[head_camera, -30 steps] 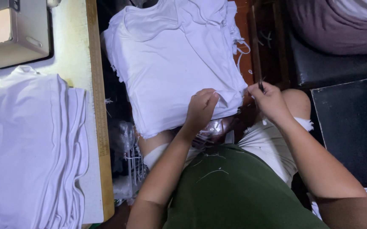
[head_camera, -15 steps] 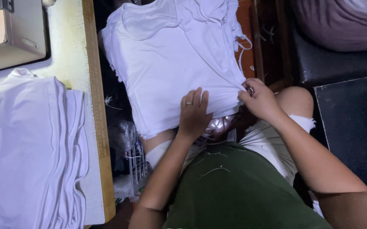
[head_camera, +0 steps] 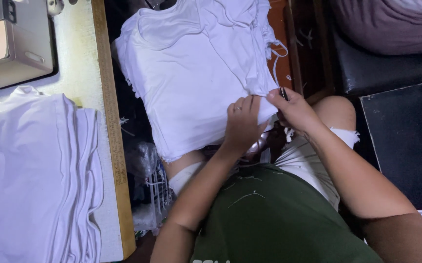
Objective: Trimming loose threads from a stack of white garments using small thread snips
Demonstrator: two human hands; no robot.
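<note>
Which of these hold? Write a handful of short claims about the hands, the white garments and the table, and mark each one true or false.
1. The left hand lies flat on the white garment on the lap. True.
2. The right hand holds a large pair of orange shears. False: it holds a small dark tool at the garment's edge, too slim to identify.
3. A stack of white garments lies on the table to the left. True.
4. The person wears a red shirt. False: the green shirt is what shows.
5. A ring shows on a finger of the left hand. True.
</note>
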